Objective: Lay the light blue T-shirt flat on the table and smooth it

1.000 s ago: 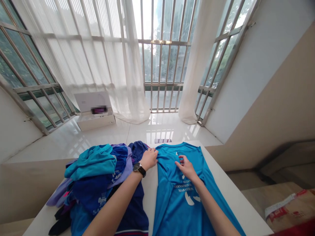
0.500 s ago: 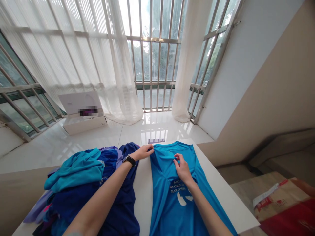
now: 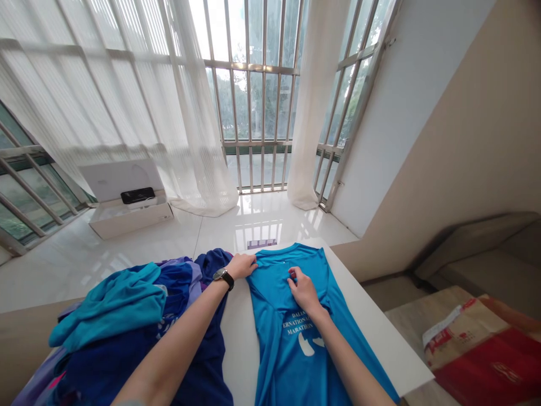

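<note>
While our left hand (image 3: 240, 266) pinches the shoulder of the blue marathon T-shirt (image 3: 287, 299) lying flat on the white bench (image 3: 236, 349) just beside a heap of clothes (image 3: 118, 321), our right hand (image 3: 303, 290) clenches a fold mid-shirt

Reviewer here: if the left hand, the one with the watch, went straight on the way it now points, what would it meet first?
The blue T-shirt: the left hand points toward its shoulder, and the fingertips seem to touch it, though depth is hard to judge from this view.
</note>
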Motion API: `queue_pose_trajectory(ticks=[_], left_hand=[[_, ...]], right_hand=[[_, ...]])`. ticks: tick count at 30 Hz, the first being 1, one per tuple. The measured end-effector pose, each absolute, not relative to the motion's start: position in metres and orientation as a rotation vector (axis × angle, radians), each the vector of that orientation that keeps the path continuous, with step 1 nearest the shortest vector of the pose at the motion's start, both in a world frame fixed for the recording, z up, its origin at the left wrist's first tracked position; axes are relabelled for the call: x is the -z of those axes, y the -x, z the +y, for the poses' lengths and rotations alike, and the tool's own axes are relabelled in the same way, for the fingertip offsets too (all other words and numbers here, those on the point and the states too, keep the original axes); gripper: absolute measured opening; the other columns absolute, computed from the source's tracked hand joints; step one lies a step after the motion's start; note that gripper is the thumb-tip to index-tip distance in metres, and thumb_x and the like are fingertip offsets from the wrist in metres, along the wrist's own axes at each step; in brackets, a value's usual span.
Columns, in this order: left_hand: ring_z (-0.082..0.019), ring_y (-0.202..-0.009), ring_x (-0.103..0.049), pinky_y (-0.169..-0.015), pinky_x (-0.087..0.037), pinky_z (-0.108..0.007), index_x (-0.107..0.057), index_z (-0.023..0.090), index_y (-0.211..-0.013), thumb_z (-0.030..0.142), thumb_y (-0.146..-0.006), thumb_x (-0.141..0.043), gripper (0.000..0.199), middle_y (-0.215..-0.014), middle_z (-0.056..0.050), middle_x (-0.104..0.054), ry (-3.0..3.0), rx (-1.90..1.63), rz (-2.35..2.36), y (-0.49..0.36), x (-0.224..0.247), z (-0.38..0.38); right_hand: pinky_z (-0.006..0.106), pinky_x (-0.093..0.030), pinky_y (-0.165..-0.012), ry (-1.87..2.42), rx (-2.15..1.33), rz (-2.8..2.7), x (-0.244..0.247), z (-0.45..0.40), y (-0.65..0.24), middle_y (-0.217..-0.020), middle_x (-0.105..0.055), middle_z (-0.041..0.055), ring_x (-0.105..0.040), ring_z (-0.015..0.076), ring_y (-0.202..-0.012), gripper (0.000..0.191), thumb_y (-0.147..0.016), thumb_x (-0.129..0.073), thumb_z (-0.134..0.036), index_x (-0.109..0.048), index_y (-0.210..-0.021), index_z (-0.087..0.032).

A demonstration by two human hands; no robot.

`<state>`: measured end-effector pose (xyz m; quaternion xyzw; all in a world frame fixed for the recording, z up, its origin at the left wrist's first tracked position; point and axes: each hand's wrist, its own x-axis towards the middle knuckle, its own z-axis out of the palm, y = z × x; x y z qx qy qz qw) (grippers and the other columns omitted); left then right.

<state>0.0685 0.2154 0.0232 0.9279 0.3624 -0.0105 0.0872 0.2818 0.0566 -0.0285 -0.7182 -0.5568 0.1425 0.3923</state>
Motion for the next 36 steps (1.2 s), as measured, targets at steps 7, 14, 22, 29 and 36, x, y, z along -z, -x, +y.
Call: queue_pose_trajectory(ticks=[7,14,22,29,36], left_hand=[[-0.027,-0.095,-0.067,-0.089,-0.046,-0.04,-0.063,0.021,-0.1,0.036,-0.097,-0.042,0.026,-0.1,-0.009,-0.072,-2.79,0.049,1.205,-0.064,-0.027,0.21],[-0.033,-0.106,-0.061,-0.095,-0.041,-0.049,-0.062,0.016,-0.107,0.024,-0.093,-0.046,0.023,-0.109,-0.017,-0.068,-2.806,-0.091,1.285,-0.069,-0.032,0.191],[-0.032,-0.128,-0.048,-0.106,-0.037,-0.044,-0.057,0.016,-0.129,0.039,-0.096,-0.045,0.042,-0.137,-0.016,-0.056,-2.776,-0.234,1.078,-0.126,-0.013,0.115],[-0.034,-0.148,-0.019,-0.118,-0.013,-0.058,-0.034,0.024,-0.152,0.059,-0.098,-0.035,0.065,-0.16,-0.011,-0.027,-2.692,-0.368,1.112,-0.129,0.025,0.095],[-0.032,-0.149,-0.017,-0.119,-0.01,-0.058,-0.035,0.029,-0.152,0.063,-0.096,-0.037,0.065,-0.161,-0.008,-0.026,-2.711,-0.356,1.076,-0.117,0.023,0.111]], right_hand=[[0.034,-0.053,-0.079,1.837,-0.331,-1.451,0.024,0.068,-0.28,-0.099,-0.072,0.0101,-0.069,0.0244,-0.091,0.022,-0.086,-0.049,-0.025,-0.06,-0.104,-0.021],[0.034,-0.053,-0.071,1.869,-0.271,-1.444,0.016,0.059,-0.289,-0.092,-0.071,0.008,-0.068,0.0229,-0.079,0.028,-0.09,-0.046,-0.035,-0.059,-0.11,-0.019],[0.041,-0.05,-0.093,1.959,-0.209,-1.577,0.012,0.047,-0.336,-0.116,-0.069,0.012,-0.063,0.0258,-0.107,0.037,-0.092,-0.042,-0.039,-0.065,-0.115,-0.019],[0.052,-0.02,-0.119,2.128,-0.2,-1.739,0.035,0.027,-0.333,-0.158,-0.037,0.013,-0.026,0.0341,-0.147,0.068,-0.09,-0.046,-0.057,-0.045,-0.146,-0.018],[0.054,-0.013,-0.119,2.221,-0.183,-1.748,0.04,0.029,-0.319,-0.162,-0.026,0.0146,-0.016,0.0355,-0.15,0.079,-0.09,-0.04,-0.067,-0.035,-0.152,-0.019]])
